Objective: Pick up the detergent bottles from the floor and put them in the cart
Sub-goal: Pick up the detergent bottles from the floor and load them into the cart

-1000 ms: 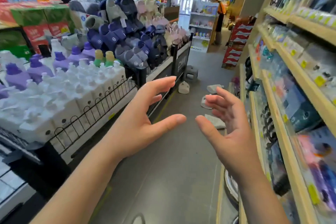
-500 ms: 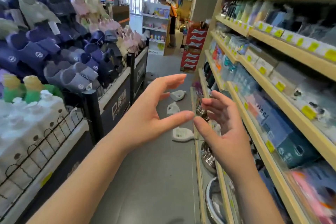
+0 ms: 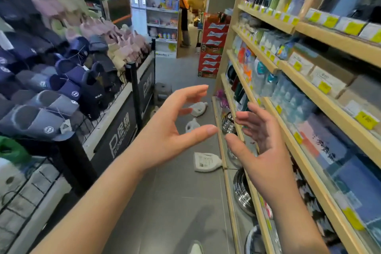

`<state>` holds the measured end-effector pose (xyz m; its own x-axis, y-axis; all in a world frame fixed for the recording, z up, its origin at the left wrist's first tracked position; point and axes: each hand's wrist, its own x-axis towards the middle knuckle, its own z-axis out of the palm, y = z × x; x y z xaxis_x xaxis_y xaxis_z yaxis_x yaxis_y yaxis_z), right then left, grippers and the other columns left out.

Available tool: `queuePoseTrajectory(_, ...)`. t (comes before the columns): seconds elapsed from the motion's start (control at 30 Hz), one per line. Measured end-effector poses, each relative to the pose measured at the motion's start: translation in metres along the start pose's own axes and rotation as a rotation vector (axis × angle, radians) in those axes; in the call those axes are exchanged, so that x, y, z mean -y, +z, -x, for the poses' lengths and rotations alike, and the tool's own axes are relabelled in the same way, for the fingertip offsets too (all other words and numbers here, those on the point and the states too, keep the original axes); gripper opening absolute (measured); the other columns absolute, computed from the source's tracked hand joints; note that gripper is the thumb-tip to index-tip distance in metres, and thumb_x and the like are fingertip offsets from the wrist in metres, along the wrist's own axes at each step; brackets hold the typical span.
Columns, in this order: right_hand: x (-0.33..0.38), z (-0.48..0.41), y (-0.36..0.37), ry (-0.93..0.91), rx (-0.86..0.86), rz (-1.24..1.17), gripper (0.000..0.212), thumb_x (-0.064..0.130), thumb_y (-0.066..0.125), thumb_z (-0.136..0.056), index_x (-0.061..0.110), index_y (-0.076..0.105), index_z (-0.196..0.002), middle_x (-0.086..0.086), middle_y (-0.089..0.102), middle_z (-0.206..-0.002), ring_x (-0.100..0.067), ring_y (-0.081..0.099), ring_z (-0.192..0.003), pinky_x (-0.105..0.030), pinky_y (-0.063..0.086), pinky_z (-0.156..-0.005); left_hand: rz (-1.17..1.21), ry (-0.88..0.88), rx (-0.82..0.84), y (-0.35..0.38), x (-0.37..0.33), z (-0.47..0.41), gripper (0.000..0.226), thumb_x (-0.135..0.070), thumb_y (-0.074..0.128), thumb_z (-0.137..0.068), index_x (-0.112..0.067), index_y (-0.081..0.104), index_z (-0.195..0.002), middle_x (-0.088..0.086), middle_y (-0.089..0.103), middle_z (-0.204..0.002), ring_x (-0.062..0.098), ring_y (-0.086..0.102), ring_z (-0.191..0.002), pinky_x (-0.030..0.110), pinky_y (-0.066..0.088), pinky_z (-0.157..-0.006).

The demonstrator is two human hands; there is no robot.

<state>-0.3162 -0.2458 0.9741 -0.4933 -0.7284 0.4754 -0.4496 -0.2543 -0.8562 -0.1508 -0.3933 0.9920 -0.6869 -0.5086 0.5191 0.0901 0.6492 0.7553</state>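
Between the wooden shelving (image 3: 309, 82) on the right and the slipper bin (image 3: 123, 128) on the left runs the grey floor (image 3: 175, 202), over which the left hand (image 3: 165, 138) and right hand (image 3: 261, 150) hover, each grip spread open and empty, with three white detergent bottles (image 3: 207, 162) lying on the floor ahead near the shelving's base.

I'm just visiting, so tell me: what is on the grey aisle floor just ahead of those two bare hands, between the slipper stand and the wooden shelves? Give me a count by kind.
White plastic detergent bottles: 3 (nearest, middle, farthest, partly behind a finger)
Grey plastic stool: 1
Total: 4
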Motion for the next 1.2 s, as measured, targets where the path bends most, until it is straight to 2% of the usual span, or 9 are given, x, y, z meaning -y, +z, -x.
queuePoseTrajectory(0.13,-0.043,-0.071,-0.008,-0.031,-0.007,-0.035,0.073,0.044,0.076,-0.082,0.034,0.048,-0.148,0.016,0.065,-0.135,-0.006,0.059,-0.134,-0.023,0.045,-0.113,0.017,0.039,-0.051,0.015,0.037,-0.068,0.070,-0.041,0.072,-0.094,-0.022,0.044,-0.155,-0.010,0.056,-0.150,0.013,0.050,-0.146,0.031,0.046,-0.117)
queuePoseTrajectory(0.3,-0.091,-0.164,-0.028,-0.032,0.004,-0.062,0.069,0.045,0.077,-0.082,0.040,0.049,-0.144,0.014,0.065,-0.136,-0.008,0.060,-0.134,-0.034,0.045,-0.115,0.017,-0.006,-0.069,0.037,0.074,-0.159,0.069,-0.044,0.072,-0.092,-0.027,0.045,-0.154,-0.014,0.057,-0.150,0.012,0.050,-0.146,0.033,0.046,-0.117)
queuePoseTrajectory(0.43,-0.132,-0.227,-0.037,-0.017,0.011,-0.116,0.068,0.042,0.077,-0.082,0.037,0.050,-0.144,0.011,0.067,-0.134,-0.011,0.062,-0.132,-0.040,0.047,-0.116,-0.001,-0.045,-0.060,0.048,0.108,-0.211,0.069,-0.045,0.072,-0.093,-0.027,0.045,-0.154,-0.014,0.057,-0.150,0.012,0.050,-0.146,0.032,0.046,-0.117)
queuePoseTrajectory(0.73,-0.207,-0.314,-0.047,0.049,-0.022,-0.110,0.063,0.039,0.082,-0.089,0.036,0.050,-0.143,0.013,0.067,-0.133,-0.009,0.062,-0.132,-0.026,0.048,-0.112,0.006,-0.072,-0.026,0.058,0.193,-0.309,0.067,-0.045,0.072,-0.093,-0.029,0.046,-0.153,-0.012,0.059,-0.149,0.015,0.051,-0.146,0.043,0.047,-0.117)
queuePoseTrajectory(0.9,-0.242,-0.359,-0.046,0.089,-0.062,-0.026,0.070,0.047,0.077,-0.082,0.036,0.048,-0.145,0.018,0.065,-0.134,-0.004,0.059,-0.133,-0.024,0.046,-0.113,0.089,-0.063,-0.004,0.060,0.253,-0.377,0.067,-0.045,0.070,-0.093,-0.028,0.046,-0.153,-0.010,0.060,-0.146,0.014,0.053,-0.143,0.042,0.047,-0.116)
queuePoseTrajectory(1.07,-0.278,-0.427,-0.033,0.095,-0.141,0.065,0.068,0.048,0.080,-0.088,0.038,0.048,-0.146,0.017,0.064,-0.135,-0.007,0.059,-0.133,-0.029,0.046,-0.113,0.126,-0.027,0.153,0.054,0.316,-0.456,0.073,-0.046,0.070,-0.091,-0.029,0.042,-0.156,-0.012,0.059,-0.147,0.012,0.052,-0.143,0.033,0.049,-0.114)
queuePoseTrajectory(1.2,-0.300,-0.491,-0.011,0.144,-0.220,0.080,0.069,0.052,0.079,-0.083,0.038,0.051,-0.144,0.016,0.066,-0.133,-0.005,0.060,-0.132,-0.029,0.045,-0.114,0.151,0.016,0.232,0.044,0.368,-0.526,0.074,-0.047,0.071,-0.091,-0.031,0.041,-0.156,-0.014,0.058,-0.148,0.012,0.052,-0.144,0.040,0.048,-0.116)
